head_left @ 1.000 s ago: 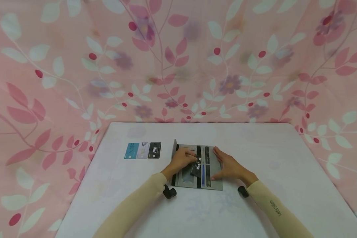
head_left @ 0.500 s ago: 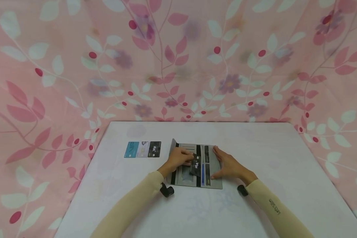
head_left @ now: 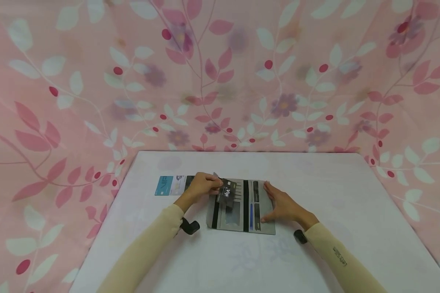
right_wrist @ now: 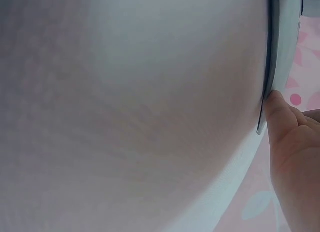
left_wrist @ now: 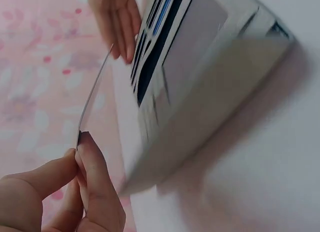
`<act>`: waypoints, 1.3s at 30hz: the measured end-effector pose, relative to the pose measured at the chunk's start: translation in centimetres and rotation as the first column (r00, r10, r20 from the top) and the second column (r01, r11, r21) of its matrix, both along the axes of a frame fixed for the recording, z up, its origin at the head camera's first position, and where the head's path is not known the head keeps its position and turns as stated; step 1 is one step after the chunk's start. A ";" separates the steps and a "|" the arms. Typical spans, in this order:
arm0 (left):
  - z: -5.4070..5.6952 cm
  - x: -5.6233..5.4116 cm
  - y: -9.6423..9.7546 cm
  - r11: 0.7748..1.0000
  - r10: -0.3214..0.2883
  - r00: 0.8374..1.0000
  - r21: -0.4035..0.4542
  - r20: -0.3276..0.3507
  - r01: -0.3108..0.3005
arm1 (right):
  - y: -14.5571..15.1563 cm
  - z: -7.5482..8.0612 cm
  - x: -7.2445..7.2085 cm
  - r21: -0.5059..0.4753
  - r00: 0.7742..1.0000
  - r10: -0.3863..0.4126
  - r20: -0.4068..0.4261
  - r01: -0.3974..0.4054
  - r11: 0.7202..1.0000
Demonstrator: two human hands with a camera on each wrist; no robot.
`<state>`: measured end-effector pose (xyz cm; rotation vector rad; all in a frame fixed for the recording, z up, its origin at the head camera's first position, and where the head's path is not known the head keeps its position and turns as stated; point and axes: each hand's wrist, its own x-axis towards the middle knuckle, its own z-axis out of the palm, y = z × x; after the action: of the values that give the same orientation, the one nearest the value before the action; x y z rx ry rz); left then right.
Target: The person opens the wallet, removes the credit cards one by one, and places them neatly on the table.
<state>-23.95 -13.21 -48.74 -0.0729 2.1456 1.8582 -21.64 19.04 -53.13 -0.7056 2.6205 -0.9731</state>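
Observation:
A grey wallet [head_left: 265, 228] with black bands lies spread out on the table. Between thumb and fingers, my left hand [head_left: 204, 185] pinches a black "Vip" card [head_left: 227, 192] over the wallet's left part; the left wrist view shows this card [left_wrist: 93, 96] edge-on, apart from the wallet [left_wrist: 205, 106]. My right hand [head_left: 284, 206] rests at the wallet's right edge with thumb and fingers spread. Its thumb [right_wrist: 281, 117] touches that edge in the right wrist view. A blue card [head_left: 251, 215] and dark cards [head_left: 257, 215] sit in the right-side slots.
Left of the wallet, a blue card [head_left: 163, 185], a pale card [head_left: 177, 185] and a black card [head_left: 188, 182] lie in a row on the white table [head_left: 315, 175]. My left hand partly covers the black one. A pink floral cloth [head_left: 220, 81] hangs behind.
My left hand has moved left and up with the black card, from the wallet's middle to its left part. The right hand has stayed at the right edge.

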 end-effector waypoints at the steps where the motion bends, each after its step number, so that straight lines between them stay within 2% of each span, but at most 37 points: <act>1: 0.3 0.0 -0.6 1.000 0.009 1.000 -0.009 -0.002 -0.009 | 0.0 0.0 0.0 -0.003 1.000 0.001 -0.002 -0.001 1.000; 4: 0.7 -0.2 -2.5 0.999 0.051 0.999 -0.014 -0.004 -0.051 | 0.0 0.1 0.1 -0.017 1.000 0.003 0.001 -0.003 1.000; 9: 0.9 -0.1 -6.2 0.991 0.128 0.992 0.036 0.011 -0.128 | 0.0 0.0 0.0 -0.023 1.000 0.006 0.001 -0.006 1.000; 12: 0.8 -0.2 -8.7 0.985 0.173 0.985 0.023 -0.007 -0.172 | 0.0 0.0 0.0 -0.020 1.000 0.009 0.002 -0.009 1.000; 18: 0.4 -0.2 -13.9 0.965 0.258 0.965 -0.042 -0.050 -0.260 | 0.0 0.0 -0.1 -0.018 1.000 0.012 0.001 -0.012 1.000; 22: 0.0 -0.3 -16.9 0.940 0.318 0.947 -0.116 -0.057 -0.322 | 0.0 0.0 -0.1 -0.016 1.000 0.008 0.003 -0.008 1.000; 26: -0.5 -0.4 -19.6 0.895 0.388 0.920 -0.217 -0.050 -0.389 | 0.1 -0.1 0.0 -0.026 1.000 0.005 0.015 -0.005 1.000; 29: -0.8 -0.4 -21.2 0.857 0.445 0.895 -0.273 -0.035 -0.437 | 0.1 -0.1 0.0 -0.031 1.000 0.013 0.019 -0.013 0.999; 31: -0.9 -0.2 -22.1 0.832 0.464 0.884 -0.317 -0.054 -0.456 | 0.0 0.0 0.0 -0.021 1.000 0.016 0.004 -0.016 1.000; 33: -1.1 0.0 -22.8 0.797 0.481 0.873 -0.373 -0.082 -0.475 | -0.1 0.2 0.0 -0.010 1.000 0.018 -0.008 -0.018 1.000; 37: -1.8 0.3 -23.6 0.712 0.458 0.871 -0.514 -0.178 -0.479 | -0.2 0.3 0.0 0.002 1.000 0.006 -0.005 -0.006 1.000; 39: -2.3 0.3 -23.7 0.684 0.442 0.874 -0.554 -0.203 -0.475 | -0.2 0.3 0.0 0.002 1.000 0.000 0.005 0.000 1.000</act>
<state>-23.67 -36.96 -51.00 -0.7779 2.8680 1.3024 -21.64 18.86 -52.85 -0.7018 2.6173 -0.9715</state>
